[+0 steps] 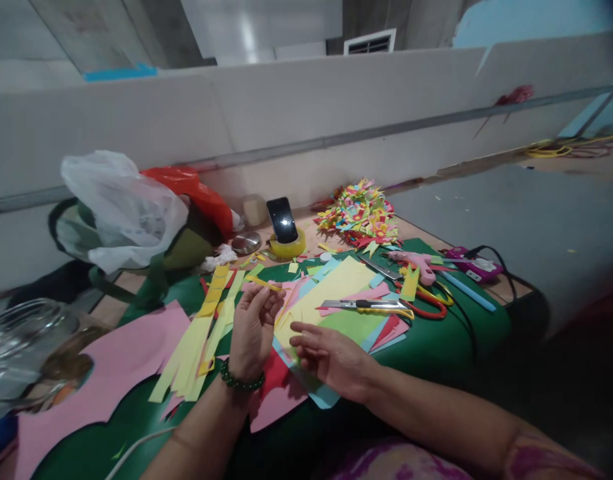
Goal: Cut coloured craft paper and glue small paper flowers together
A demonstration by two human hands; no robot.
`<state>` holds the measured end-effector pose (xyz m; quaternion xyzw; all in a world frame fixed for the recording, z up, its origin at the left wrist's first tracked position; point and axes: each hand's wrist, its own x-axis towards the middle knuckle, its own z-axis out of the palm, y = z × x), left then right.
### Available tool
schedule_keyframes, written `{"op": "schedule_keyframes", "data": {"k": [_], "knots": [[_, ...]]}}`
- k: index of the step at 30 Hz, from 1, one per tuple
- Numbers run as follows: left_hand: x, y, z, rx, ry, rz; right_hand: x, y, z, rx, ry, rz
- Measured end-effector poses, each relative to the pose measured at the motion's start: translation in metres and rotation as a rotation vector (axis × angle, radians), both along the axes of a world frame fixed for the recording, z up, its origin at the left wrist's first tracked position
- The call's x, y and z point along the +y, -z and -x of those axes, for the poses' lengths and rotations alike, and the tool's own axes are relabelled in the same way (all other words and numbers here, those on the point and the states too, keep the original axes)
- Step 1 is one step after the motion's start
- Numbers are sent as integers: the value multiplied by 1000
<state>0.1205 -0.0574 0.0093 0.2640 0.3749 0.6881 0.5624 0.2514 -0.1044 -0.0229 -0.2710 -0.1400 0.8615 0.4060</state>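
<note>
My left hand (254,323), with a dark green bead bracelet (241,383) at its wrist, pinches a narrow yellow strip (262,283), which looks like paper or foam sheet. To its right, my right hand (334,357) hovers over the coloured sheets, its fingers loosely apart with nothing visible in them. Under both hands lies a stack with a pale yellow sheet (339,287) on top and blue, pink, red and green edges around it. A box cutter (364,305) rests on the stack. Red-handled scissors (429,307) lie just beyond it. Left of my left hand are long pale yellow strips (186,357).
A pink glue gun (419,263) and a purple device (471,265) with a black cord lie at the right. Behind are a heap of colourful paper pieces (361,217), a phone (282,220) leaning on a tape roll (289,248), and a plastic bag (131,213). A pink sheet (129,353) lies left.
</note>
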Motion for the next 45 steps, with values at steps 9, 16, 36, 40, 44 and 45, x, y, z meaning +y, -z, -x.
{"op": "schedule_keyframes", "data": {"k": [9, 16, 36, 40, 44, 45], "knots": [[0, -14, 8, -98, -94, 88, -1, -25, -79, -271, -483, -840], [-2, -17, 4, -136, -17, 194, 56, -32, -77, -952, 55, -913], [-12, -2, -10, 44, 290, 88, 54, -28, -19, -726, 355, -1077], [-7, -2, -5, 15, 234, 153, 65, -26, -32, -838, 358, -1096], [-2, -3, 1, -26, 188, 222, 67, -24, -49, -993, 343, -1460], [-2, -3, 2, -32, 192, 228, 66, -24, -50, -994, 320, -1551]]}}
